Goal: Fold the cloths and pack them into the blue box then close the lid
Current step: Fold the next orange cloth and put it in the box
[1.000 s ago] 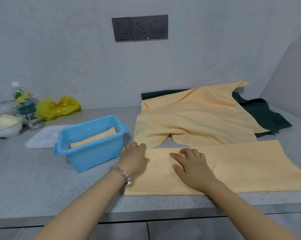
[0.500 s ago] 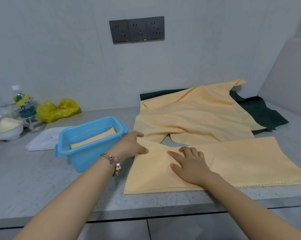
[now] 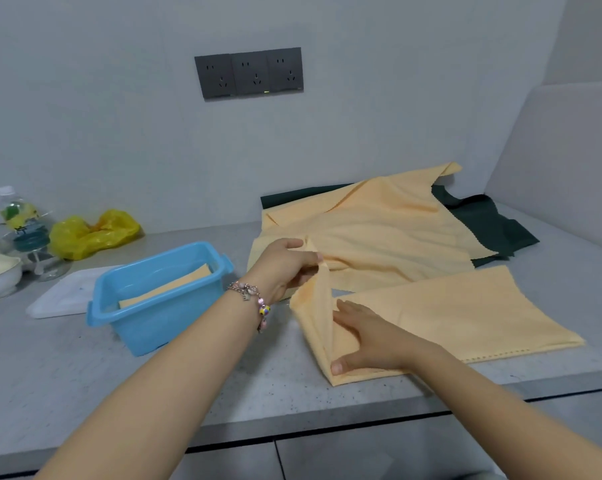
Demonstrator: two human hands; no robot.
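Two hands on yellow cloth (image 3: pixel 466 313) — left hand (image 3: pixel 285 265) pinches edge | right hand (image 3: pixel 369 337) presses flat

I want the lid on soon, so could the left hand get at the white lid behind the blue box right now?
Probably not straight away: the left hand is pinching up the yellow cloth's edge, and the blue box stands between it and the white lid. After letting go, reaching over the box looks feasible.

Left hand (image 3: pixel 285 263) raised, fingers pinching; right hand (image 3: pixel 369 336) pressing flat.
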